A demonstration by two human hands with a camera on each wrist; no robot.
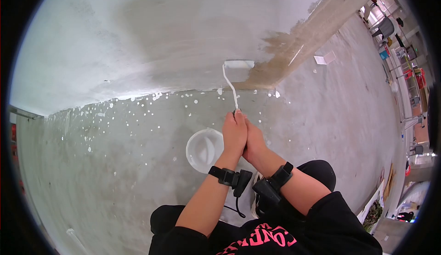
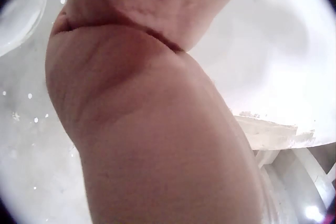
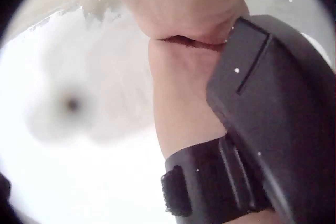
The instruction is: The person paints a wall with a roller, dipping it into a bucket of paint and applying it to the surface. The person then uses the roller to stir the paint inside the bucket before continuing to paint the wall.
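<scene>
A paint roller with a white sleeve [image 1: 240,64] lies against the lower part of the wall, near the brownish unpainted patch. Its thin white rod [image 1: 231,87] runs down to the two hands, which are pressed together around the handle. The left hand [image 1: 234,131] grips the handle, its fingers curled. Beside it, touching, the right hand [image 1: 253,140] is wrapped round the same handle, most of its fingers hidden. The wrist views show mainly skin of the left hand [image 2: 142,3] and of the right hand [image 3: 184,3]; no fingertips are seen there.
A white bucket [image 1: 189,151] stands on the floor just left of the forearms. White paint spots dot the floor [image 1: 124,163] along the wall. A white sheet [image 1: 320,60] lies to the right. Chairs and shelving are at the far right.
</scene>
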